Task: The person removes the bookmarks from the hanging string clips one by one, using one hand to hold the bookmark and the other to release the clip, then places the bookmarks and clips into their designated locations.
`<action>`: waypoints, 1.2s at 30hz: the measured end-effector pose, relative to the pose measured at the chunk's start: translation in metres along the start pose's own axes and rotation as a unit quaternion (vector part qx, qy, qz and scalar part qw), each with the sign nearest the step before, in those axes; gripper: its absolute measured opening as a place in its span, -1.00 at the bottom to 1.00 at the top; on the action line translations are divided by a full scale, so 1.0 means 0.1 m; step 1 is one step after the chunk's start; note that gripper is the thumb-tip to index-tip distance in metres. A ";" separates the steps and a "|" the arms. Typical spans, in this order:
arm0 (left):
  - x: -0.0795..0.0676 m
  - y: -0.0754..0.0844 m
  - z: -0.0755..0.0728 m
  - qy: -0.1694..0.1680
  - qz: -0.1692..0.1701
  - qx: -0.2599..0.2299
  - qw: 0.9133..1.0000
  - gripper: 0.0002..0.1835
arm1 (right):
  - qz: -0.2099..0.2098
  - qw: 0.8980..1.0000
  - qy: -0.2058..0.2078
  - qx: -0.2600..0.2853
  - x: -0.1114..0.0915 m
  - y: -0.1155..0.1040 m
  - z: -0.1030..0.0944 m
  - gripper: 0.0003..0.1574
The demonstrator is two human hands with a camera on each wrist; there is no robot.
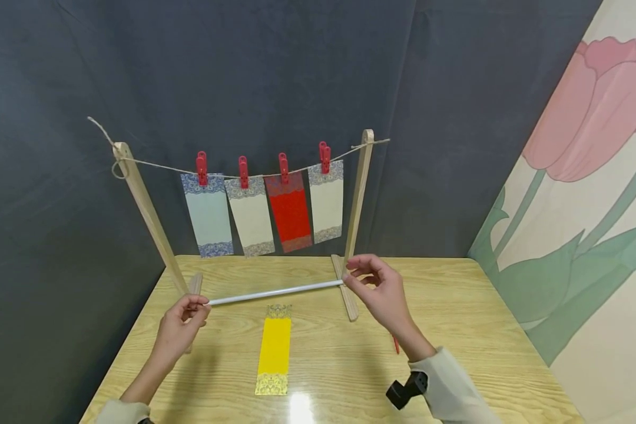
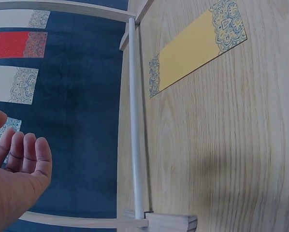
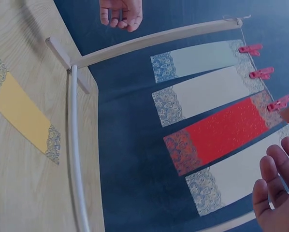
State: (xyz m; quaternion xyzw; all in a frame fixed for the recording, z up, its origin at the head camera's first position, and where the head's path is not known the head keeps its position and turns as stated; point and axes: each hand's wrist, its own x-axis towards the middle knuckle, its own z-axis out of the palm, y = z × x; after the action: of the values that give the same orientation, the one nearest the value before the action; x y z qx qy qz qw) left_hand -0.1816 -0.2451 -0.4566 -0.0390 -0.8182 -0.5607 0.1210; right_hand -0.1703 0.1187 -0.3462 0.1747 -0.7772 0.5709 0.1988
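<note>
A string (image 1: 159,165) runs between two wooden posts, and red clothespins (image 1: 244,172) hold a light blue card (image 1: 208,215), two cream cards and a red card (image 1: 290,213) on it. My left hand (image 1: 176,327) hovers in front of the left post, thumb apart from loosely bent fingers, with nothing in it in the left wrist view. Before the right post (image 1: 359,197), my right hand (image 1: 378,288) is raised with relaxed fingers and holds nothing in the right wrist view. A yellow card (image 1: 274,350) with patterned ends lies on the table.
Low between the posts stretches a white rod (image 1: 275,292). Wooden feet (image 1: 350,300) support the frame on the table (image 1: 456,312). A small red object (image 1: 396,343) shows partly beside my right forearm. Dark cloth (image 1: 275,70) hangs behind; a tulip-patterned curtain (image 1: 588,176) is at right.
</note>
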 end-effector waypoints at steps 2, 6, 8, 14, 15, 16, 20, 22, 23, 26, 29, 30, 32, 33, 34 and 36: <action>0.02 0.00 -0.03 0.000 0.002 0.000 1.000 -0.84 | -0.004 1.000 -0.007 0.001 0.03 -0.04 0.02 -0.72; 0.07 0.02 -0.09 0.004 -0.005 -0.005 1.000 -0.82 | -0.006 1.000 -0.024 -0.004 0.08 -0.10 0.03 -0.72; 0.10 0.03 -0.11 0.006 -0.010 -0.004 1.000 -0.80 | -0.009 0.999 -0.032 -0.006 0.11 -0.13 0.04 -0.71; 0.17 0.05 -0.17 0.011 -0.014 0.009 1.000 -0.78 | -0.023 0.999 -0.048 -0.002 0.18 -0.18 0.06 -0.71; 0.18 0.05 -0.17 0.013 -0.012 0.010 1.000 -0.78 | -0.024 0.998 -0.050 -0.002 0.19 -0.19 0.07 -0.71; 0.19 0.05 -0.18 0.014 -0.011 0.011 1.000 -0.78 | -0.024 0.998 -0.051 -0.001 0.20 -0.20 0.08 -0.72; 0.22 0.07 -0.21 0.021 -0.006 0.017 1.000 -0.79 | -0.022 0.998 -0.055 0.003 0.23 -0.22 0.10 -0.72; 0.23 0.09 -0.23 0.026 -0.006 0.019 0.999 -0.79 | -0.024 0.998 -0.055 0.005 0.25 -0.22 0.11 -0.72; 0.23 0.09 -0.24 0.030 -0.005 0.020 0.999 -0.78 | -0.026 0.998 -0.055 0.006 0.26 -0.19 0.11 -0.71; 0.25 0.11 -0.26 0.042 0.001 0.029 0.999 -0.79 | -0.034 0.998 -0.054 0.004 0.32 -0.08 0.13 -0.72; 0.27 0.12 -0.27 0.050 0.012 0.041 0.998 -0.78 | -0.048 0.997 -0.057 -0.005 0.39 0.02 0.14 -0.71; 0.28 0.12 -0.28 0.051 0.014 0.040 0.998 -0.78 | -0.055 0.997 -0.058 -0.007 0.42 0.02 0.15 -0.71; 0.31 0.11 -0.28 0.053 0.018 0.038 0.998 -0.78 | -0.068 0.996 -0.063 -0.010 0.46 0.01 0.15 -0.71; 0.32 0.11 -0.28 0.054 0.020 0.034 0.998 -0.77 | -0.075 0.995 -0.066 -0.012 0.48 0.00 0.15 -0.71; 0.33 0.11 -0.29 0.056 0.020 0.029 0.998 -0.77 | -0.080 0.994 -0.068 -0.011 0.50 -0.01 0.15 -0.72; 0.36 0.11 -0.29 0.058 0.022 0.018 0.998 -0.77 | -0.086 0.994 -0.073 -0.011 0.55 -0.05 0.16 -0.73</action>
State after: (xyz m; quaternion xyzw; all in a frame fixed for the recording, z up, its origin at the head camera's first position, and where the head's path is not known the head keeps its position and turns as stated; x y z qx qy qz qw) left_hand -0.2096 -0.2706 -0.4284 -0.0216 -0.8189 -0.5441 0.1815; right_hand -0.2168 0.0992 -0.3190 0.2798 -0.7777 0.5293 0.1919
